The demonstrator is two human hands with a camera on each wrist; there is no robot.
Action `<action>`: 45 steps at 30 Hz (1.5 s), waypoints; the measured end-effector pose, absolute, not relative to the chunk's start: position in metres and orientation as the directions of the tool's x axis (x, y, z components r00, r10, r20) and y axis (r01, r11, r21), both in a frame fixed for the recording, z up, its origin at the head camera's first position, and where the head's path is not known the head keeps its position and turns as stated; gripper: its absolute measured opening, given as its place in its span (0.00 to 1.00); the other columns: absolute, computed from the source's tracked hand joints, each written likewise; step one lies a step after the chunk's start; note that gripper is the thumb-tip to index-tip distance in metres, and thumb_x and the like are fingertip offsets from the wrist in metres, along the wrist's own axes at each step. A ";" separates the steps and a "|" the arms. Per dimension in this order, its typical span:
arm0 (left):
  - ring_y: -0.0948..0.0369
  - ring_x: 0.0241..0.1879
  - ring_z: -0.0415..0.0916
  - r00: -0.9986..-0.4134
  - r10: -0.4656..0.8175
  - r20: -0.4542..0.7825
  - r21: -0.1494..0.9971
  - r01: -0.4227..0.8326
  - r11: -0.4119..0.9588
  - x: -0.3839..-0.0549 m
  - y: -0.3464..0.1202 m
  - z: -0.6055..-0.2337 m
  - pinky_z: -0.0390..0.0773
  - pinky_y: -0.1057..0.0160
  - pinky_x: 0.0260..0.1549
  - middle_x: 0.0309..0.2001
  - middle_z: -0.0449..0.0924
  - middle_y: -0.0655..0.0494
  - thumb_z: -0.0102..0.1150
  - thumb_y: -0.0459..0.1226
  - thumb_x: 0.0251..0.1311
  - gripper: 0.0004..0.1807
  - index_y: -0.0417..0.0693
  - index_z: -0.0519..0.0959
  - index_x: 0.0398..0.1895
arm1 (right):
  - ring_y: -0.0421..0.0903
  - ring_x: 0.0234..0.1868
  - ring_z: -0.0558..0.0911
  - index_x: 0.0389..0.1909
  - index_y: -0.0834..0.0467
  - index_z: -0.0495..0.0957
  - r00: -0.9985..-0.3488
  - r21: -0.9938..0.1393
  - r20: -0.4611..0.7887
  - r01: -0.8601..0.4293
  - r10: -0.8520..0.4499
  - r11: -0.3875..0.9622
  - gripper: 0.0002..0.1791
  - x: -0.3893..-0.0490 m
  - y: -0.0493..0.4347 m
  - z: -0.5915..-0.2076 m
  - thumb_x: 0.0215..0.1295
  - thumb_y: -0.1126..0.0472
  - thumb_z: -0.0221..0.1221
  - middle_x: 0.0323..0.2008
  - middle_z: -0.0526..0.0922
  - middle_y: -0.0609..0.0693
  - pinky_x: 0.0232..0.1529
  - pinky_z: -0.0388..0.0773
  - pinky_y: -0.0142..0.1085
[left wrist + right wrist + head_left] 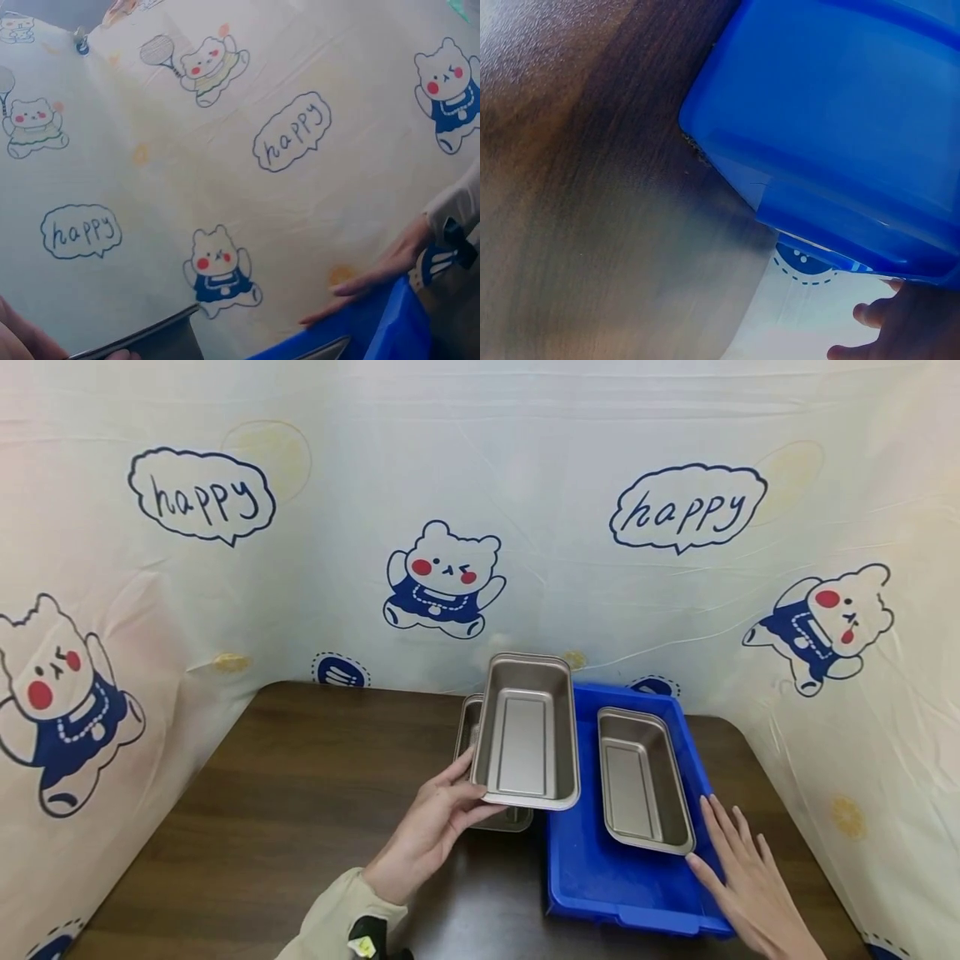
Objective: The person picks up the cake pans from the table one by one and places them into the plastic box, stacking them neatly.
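A grey metal loaf pan [527, 735] is in my left hand [423, 835], gripped at its near left corner with the thumb over the rim. It is raised, its inside facing me. Behind and below it, mostly hidden, another loaf pan [512, 820] shows at the left and near edges. A blue plastic tray [592, 885] stands to the right and holds a similar loaf pan [637, 777]. My right hand [750, 881] rests at the tray's right rim with its fingers straight. In the left wrist view, the held pan [161, 341] shows only in part.
The brown wooden table [300, 793] carries all of this. A pale printed cloth [555, 527] hangs behind it and along both sides, close to the table's far edge. In the right wrist view, the tray's outer wall [817, 135] fills much of the picture.
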State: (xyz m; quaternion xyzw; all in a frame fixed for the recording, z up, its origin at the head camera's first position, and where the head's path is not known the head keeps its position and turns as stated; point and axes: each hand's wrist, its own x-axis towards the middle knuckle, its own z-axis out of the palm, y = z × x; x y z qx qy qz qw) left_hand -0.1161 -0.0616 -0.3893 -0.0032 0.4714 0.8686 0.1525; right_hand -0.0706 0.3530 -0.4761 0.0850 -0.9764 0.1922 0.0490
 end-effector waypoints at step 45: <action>0.34 0.66 0.73 -0.931 0.279 -0.236 0.763 -0.355 -0.541 -0.127 0.111 -0.417 0.82 0.42 0.58 0.71 0.66 0.23 0.44 0.13 0.58 0.45 0.33 0.55 0.83 | 0.65 0.84 0.38 0.88 0.51 0.36 -0.957 -0.395 0.229 -0.261 -0.181 0.881 0.45 -0.069 0.358 -0.481 0.81 0.52 0.52 0.81 0.51 0.71 0.79 0.20 0.62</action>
